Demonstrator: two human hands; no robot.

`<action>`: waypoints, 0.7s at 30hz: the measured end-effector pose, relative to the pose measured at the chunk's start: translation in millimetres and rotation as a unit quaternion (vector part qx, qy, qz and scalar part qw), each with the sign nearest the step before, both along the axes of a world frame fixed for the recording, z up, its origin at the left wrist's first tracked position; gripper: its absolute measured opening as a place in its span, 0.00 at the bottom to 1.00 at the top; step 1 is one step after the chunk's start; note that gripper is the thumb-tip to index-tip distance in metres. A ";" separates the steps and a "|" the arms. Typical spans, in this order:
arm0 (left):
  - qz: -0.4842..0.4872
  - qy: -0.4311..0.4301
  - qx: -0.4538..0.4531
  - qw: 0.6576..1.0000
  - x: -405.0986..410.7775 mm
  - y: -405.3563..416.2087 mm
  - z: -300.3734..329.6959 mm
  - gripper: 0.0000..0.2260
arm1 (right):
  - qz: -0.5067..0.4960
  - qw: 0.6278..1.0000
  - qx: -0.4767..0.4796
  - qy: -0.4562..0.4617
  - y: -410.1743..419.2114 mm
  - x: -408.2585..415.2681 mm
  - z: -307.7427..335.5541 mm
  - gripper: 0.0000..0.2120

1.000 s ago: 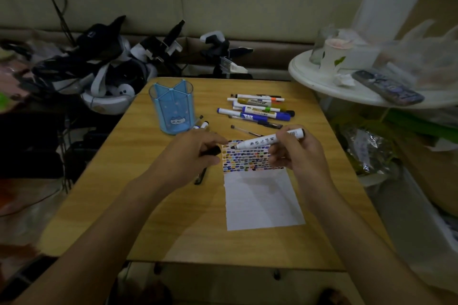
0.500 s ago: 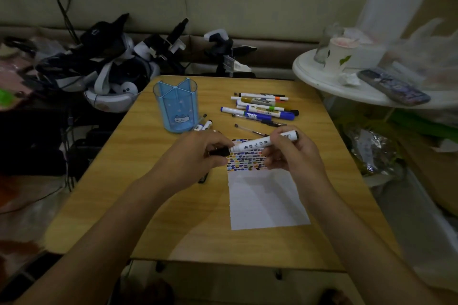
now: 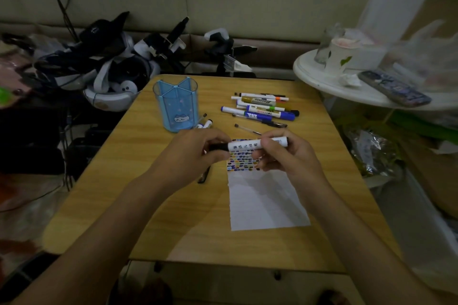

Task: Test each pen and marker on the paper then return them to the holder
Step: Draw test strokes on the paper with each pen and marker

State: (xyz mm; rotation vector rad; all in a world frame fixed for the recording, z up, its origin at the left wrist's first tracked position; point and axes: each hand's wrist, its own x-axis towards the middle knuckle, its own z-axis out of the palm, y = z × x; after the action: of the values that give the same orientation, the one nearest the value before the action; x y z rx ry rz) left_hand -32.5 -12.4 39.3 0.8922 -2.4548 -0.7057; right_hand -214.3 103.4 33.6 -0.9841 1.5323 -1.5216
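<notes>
Gripping the white marker [image 3: 245, 145] with both hands above the paper [image 3: 265, 203]

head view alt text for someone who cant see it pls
Both hands hold a white-barrelled marker with a black cap level above a white sheet of paper with rows of coloured test marks along its top, the left hand on the cap end and the right hand on the barrel. Behind stand an empty translucent blue pen holder and a loose pile of pens and markers on the wooden table.

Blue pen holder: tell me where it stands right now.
In the head view the blue pen holder stands upright at the table's far left, left of the loose marker pile.
</notes>
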 end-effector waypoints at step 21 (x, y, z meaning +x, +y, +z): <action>0.014 -0.012 -0.093 0.995 9.8 9.5 2.7 0.04 | 0.015 1.000 0.017 0.004 -4.1 9.3 -10.2 0.12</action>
State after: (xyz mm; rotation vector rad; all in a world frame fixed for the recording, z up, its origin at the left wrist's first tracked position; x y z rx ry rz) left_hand -22.7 -2.9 42.1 0.8664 -2.4753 -0.4494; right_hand -205.0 99.3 23.4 -0.9908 1.5373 -1.4667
